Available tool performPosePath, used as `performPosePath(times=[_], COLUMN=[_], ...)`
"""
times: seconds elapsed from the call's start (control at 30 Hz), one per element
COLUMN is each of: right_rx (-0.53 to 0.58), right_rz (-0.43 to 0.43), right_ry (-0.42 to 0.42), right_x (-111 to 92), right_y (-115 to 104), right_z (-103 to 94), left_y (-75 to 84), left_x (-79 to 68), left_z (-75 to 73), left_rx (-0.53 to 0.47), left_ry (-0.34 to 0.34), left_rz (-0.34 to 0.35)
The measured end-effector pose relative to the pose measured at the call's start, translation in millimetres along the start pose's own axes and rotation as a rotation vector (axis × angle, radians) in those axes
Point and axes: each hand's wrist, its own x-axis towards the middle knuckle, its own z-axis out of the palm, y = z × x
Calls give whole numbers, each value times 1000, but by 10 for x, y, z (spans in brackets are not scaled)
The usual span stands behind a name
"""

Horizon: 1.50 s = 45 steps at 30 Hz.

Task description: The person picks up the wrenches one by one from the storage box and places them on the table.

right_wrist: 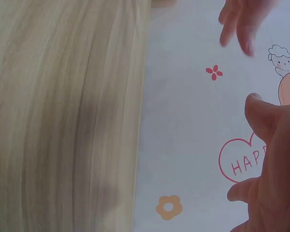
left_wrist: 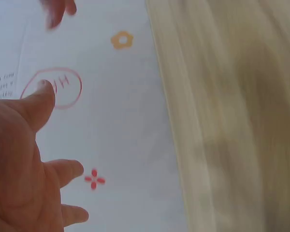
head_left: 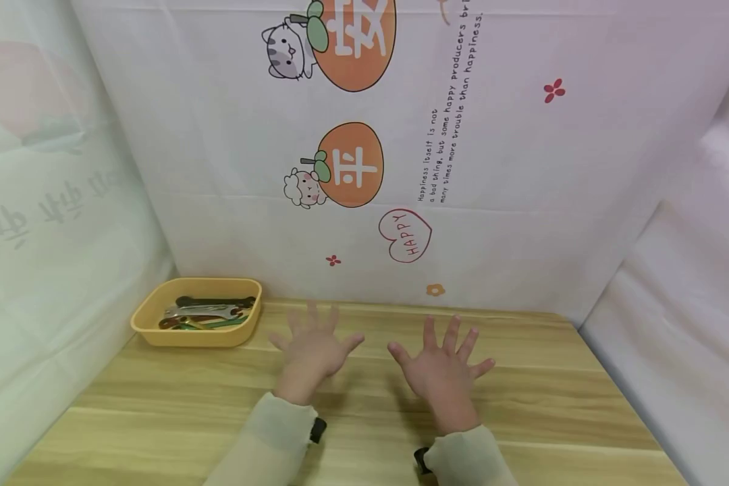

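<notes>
Both hands are held out over the wooden table [head_left: 364,432] with fingers spread and nothing in them. The left hand [head_left: 312,351] is left of the middle, its thumb pointing toward the other hand. Opposite it, the right hand [head_left: 443,371] is spread the same way, a short gap between the two thumbs. A yellow plastic basket [head_left: 200,337] stands at the table's back left, nearest to the left hand. Inside lie several wrenches, among them a silver wrench [head_left: 209,312] and a black wrench [head_left: 212,302]. In the wrist views, shadows of the hands fall on the wood.
A white printed cloth [head_left: 498,223] hangs behind the table's back edge, with cartoon fruit, a heart and lettering on it. More white cloth closes in the left side [head_left: 42,283] and the right side [head_left: 680,297].
</notes>
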Motion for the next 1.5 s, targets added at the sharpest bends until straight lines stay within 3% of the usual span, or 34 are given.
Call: performPosePath(times=[0.2, 0.47, 0.67, 0.83, 0.93, 1.1, 1.33, 1.5], right_rx=[1, 1, -6, -8, -6, -6, -3, 0], right_rz=[4, 6, 2, 4, 6, 5, 1, -1], right_ry=[-4, -1, 0, 2, -1, -13, -7, -7], right_x=[-9, -12, -11, -11, -9, -6, 0, 13], right_y=[6, 29, 40, 47, 51, 55, 70, 73], right_z=[-6, 6, 0, 0, 3, 10, 25, 29], left_y=[-393, -1141, -1757, -2136, -2311, -2522, -2675, -2757], left_x=[142, 173, 157, 146, 144, 143, 169, 215], left_z=[-203, -566, -686, -746, -782, -793, -661, -569], left_rx=[-23, -117, -154, -223, -327, -457, -603, -699], left_ry=[11, -3, 59, 99, 74, 31, 76, 149], left_rz=[6, -48, -78, -113, -102, -161, -224, -246])
